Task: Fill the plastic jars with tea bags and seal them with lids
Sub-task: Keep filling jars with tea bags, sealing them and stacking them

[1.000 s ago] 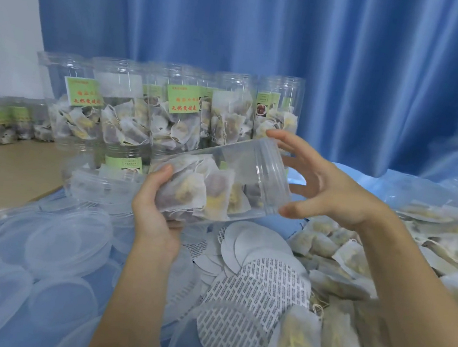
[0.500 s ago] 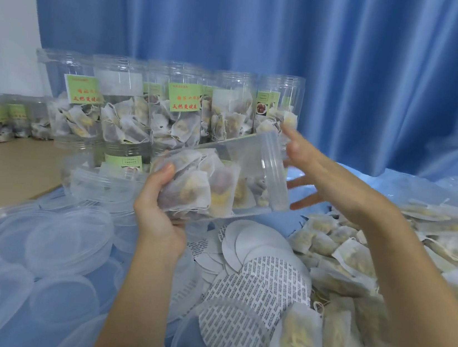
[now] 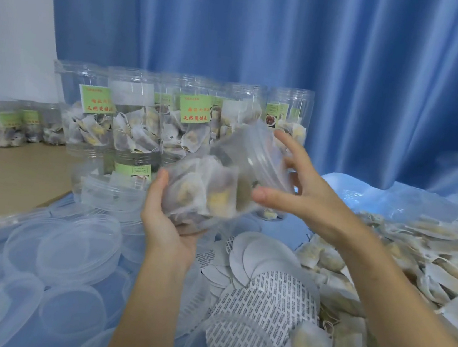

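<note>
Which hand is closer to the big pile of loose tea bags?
Right. The right hand hovers just above the pile of loose paper tea bags; the left hand is farther left, gripping the clear plastic jar.

Small packing room: labelled jars (image 3: 91,123), loose tea bags (image 3: 429,258), blue curtain (image 3: 296,51)
</note>
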Motion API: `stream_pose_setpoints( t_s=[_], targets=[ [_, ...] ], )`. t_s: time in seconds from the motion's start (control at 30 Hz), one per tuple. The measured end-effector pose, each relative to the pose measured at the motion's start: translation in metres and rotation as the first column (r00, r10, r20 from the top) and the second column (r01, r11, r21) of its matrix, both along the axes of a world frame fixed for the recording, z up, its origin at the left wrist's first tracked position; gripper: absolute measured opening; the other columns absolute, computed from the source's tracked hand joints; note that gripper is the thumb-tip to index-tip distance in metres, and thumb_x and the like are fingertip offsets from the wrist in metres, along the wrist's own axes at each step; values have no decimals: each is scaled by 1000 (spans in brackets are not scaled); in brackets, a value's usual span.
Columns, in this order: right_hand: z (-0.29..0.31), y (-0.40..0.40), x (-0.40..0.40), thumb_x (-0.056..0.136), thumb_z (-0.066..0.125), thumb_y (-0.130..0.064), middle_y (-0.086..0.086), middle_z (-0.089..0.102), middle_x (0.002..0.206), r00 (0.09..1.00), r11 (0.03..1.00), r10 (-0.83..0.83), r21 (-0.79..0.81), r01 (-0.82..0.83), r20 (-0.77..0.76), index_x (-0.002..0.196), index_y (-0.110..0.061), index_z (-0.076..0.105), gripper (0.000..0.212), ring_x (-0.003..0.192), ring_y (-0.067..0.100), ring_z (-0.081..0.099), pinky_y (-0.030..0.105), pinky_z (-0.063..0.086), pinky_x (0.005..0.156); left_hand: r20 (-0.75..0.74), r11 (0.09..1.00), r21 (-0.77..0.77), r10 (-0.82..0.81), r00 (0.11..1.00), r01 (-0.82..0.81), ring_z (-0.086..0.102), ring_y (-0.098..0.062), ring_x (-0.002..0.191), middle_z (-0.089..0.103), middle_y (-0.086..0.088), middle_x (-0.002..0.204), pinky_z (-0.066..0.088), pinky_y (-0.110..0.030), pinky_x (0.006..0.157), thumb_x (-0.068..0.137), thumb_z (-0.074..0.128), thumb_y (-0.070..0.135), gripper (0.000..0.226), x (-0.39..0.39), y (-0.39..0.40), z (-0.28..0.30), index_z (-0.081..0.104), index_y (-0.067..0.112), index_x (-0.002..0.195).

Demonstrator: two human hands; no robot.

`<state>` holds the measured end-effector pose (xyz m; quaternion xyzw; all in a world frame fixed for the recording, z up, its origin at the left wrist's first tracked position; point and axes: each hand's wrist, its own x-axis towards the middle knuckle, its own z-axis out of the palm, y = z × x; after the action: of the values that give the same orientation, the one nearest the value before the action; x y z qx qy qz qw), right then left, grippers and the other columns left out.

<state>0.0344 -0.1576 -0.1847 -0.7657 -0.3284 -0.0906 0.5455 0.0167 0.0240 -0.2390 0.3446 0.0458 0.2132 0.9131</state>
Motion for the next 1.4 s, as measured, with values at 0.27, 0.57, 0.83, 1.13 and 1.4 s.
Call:
stream_pose_setpoints(
  t_s=[0.27, 0.57, 0.83, 1.13, 1.4],
  targets=[
    [4, 14, -6, 48, 85, -52, -16, 52, 134, 995, 957, -78, 284, 59, 54, 134, -42, 42, 96, 120, 6, 54, 39, 46, 101, -215, 674, 732, 361, 907, -95, 65, -32, 98, 69, -7, 112, 51, -39, 78, 93, 43, 52, 37, -18, -4, 28, 63, 29, 113],
    [41, 38, -34, 35, 83, -62, -18, 63, 115, 969, 933, -245, 276, 230, 22, 126, -33, 49, 102, 106, 4, 61, 37, 53, 91, 25, -51, 999, 260, 965, -12, 49, -15, 92, 50, 5, 109, 38, -22, 59, 50, 86, 43, 97, -48, -7, 117, 33, 15, 125],
    [64, 122, -71, 44, 87, -46, -17, 73, 91, 999, 995, 37, 97, -36, -8, 101, -24, 70, 63, 84, -6, 66, 22, 55, 76, 99, 12, 994, 385, 917, -112, 56, -13, 99, 60, 7, 112, 42, -24, 72, 36, 87, 56, 98, -105, 99, 115, 53, 20, 120],
    [72, 295, -124, 55, 76, -67, -39, 51, 51, 990, 996, 34, -84, -22, 140, 58, -47, 59, 26, 60, -26, 47, -2, 38, 54, 132, 74, 973, 597, 791, -218, 49, 5, 73, 49, 26, 82, 30, -8, 54, 36, 83, 56, 76, -181, 250, 104, 41, 31, 95],
    [19, 391, -141, 56, 73, -67, -42, 52, 56, 975, 968, 194, -180, -173, 108, 73, -50, 63, 27, 63, -35, 42, -9, 32, 57, 28, 34, 998, 588, 808, -59, 51, 8, 76, 56, 23, 81, 40, -18, 62, 52, 87, 44, 46, -218, 338, 54, 55, 34, 83]
  ],
)
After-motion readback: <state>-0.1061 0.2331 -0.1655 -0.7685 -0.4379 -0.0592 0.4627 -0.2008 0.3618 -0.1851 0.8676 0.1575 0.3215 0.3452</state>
